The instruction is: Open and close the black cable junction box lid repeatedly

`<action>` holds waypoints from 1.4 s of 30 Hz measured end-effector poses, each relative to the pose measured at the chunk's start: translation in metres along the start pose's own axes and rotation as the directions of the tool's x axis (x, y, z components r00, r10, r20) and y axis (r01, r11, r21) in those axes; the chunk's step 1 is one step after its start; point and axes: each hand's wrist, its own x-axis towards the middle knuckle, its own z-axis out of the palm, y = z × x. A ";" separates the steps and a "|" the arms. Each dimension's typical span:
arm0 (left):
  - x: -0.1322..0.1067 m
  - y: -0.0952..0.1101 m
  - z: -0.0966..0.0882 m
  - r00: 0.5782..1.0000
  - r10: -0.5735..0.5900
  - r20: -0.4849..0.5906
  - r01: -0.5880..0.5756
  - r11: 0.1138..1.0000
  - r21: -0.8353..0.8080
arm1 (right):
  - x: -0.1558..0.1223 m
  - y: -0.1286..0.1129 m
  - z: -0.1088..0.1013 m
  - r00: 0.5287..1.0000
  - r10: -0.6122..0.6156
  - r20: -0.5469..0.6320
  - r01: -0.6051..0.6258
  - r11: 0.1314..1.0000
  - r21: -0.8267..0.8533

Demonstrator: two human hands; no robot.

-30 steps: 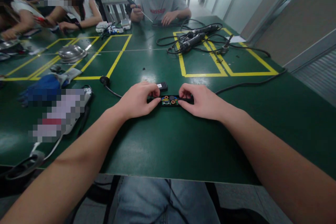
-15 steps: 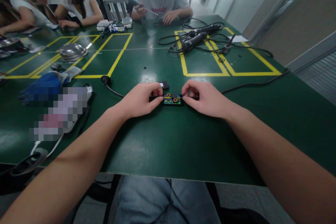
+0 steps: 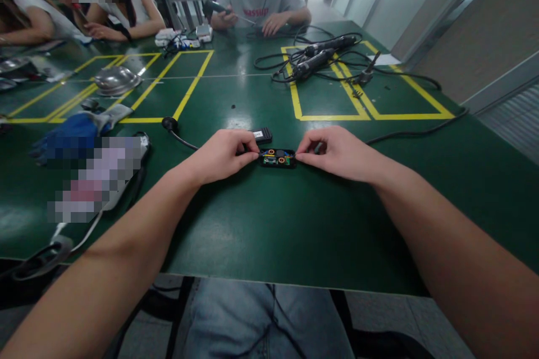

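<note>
A small open black casing with a green circuit board and orange rings inside (image 3: 277, 157) lies on the green table (image 3: 269, 224), with a black cord leading off each end. My left hand (image 3: 223, 152) pinches the cord at the casing's left end. At the right end my right hand (image 3: 339, 151) pinches the cord in the same way. Both hands have their fingers closed. A small black cover piece with a white label (image 3: 261, 135) lies just behind the casing.
A black cable with a round plug (image 3: 169, 124) runs in from the left. Blue gloves (image 3: 78, 132) and a metal bowl (image 3: 114, 79) lie at the left. Black electric screwdrivers with tangled cords (image 3: 320, 59) lie in a yellow-taped square. Other people sit at the far side.
My hands have slid outward from the casing's ends, so the whole open casing with its board shows between them. The view has shifted slightly.
</note>
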 end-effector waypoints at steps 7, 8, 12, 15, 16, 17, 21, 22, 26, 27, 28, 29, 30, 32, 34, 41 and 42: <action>0.002 -0.002 0.000 1.000 0.018 0.014 -0.019 0.999 0.036 | 0.000 0.001 -0.001 1.000 0.012 0.022 -0.012 1.000 -0.024; 0.002 -0.001 0.001 1.000 0.025 0.012 -0.026 0.999 0.047 | 0.000 0.001 -0.001 1.000 0.016 0.023 -0.016 1.000 -0.025; 0.003 -0.001 0.002 0.999 0.030 0.010 -0.031 0.996 0.084 | 0.000 0.000 0.001 0.999 0.024 0.024 -0.023 0.999 -0.033; 0.004 -0.002 0.002 0.999 0.040 0.013 -0.041 0.991 0.130 | 0.000 0.000 0.003 0.999 0.027 0.024 -0.026 0.999 -0.045; 0.004 -0.003 0.001 0.999 0.047 0.014 -0.048 0.988 0.148 | -0.001 0.000 0.004 1.000 0.023 0.019 -0.022 0.999 -0.049; 0.004 -0.002 0.001 0.998 0.053 0.015 -0.055 0.985 0.165 | -0.001 0.001 0.006 1.000 0.016 0.010 -0.015 0.999 -0.052; 0.004 0.002 0.002 0.997 0.069 -0.018 -0.063 0.968 0.244 | 0.000 0.004 0.015 0.994 -0.037 -0.102 0.031 0.998 -0.063; 0.004 0.004 0.003 0.996 0.069 -0.048 -0.053 0.961 0.271 | 0.000 0.005 0.018 0.991 -0.047 -0.125 0.039 0.997 -0.072; 0.004 0.007 0.013 0.969 0.020 -0.247 0.066 0.941 0.333 | 0.002 0.009 0.027 0.979 -0.090 -0.182 0.067 0.989 -0.132; 0.005 0.005 0.015 0.956 -0.012 -0.295 0.112 0.939 0.325 | 0.002 0.010 0.028 0.976 -0.104 -0.194 0.076 0.986 -0.147; 0.005 0.003 0.018 0.943 -0.047 -0.328 0.155 0.938 0.309 | 0.002 0.011 0.030 0.971 -0.119 -0.209 0.087 0.983 -0.159; 0.006 0.000 0.019 0.933 -0.089 -0.348 0.196 0.938 0.285 | 0.003 0.013 0.031 0.964 -0.136 -0.230 0.098 0.981 -0.169; 0.007 -0.003 0.021 0.927 -0.134 -0.351 0.231 0.939 0.253 | 0.003 0.014 0.032 0.954 -0.152 -0.257 0.108 0.978 -0.179; 0.008 -0.009 0.022 0.920 -0.223 -0.323 0.288 0.942 0.172 | 0.004 0.017 0.034 0.928 -0.170 -0.332 0.109 0.975 -0.194; 0.009 -0.013 0.023 0.919 -0.267 -0.292 0.309 0.945 0.108 | 0.005 0.020 0.037 0.907 -0.155 -0.391 0.078 0.975 -0.207; 0.006 -0.007 0.031 0.929 0.023 -0.370 0.046 0.983 0.176 | 0.011 0.018 0.049 0.909 -0.036 -0.416 -0.108 0.942 -0.318; 0.006 -0.004 0.034 0.936 0.074 -0.344 -0.007 0.981 0.193 | 0.012 0.017 0.050 0.910 -0.026 -0.413 -0.128 0.931 -0.342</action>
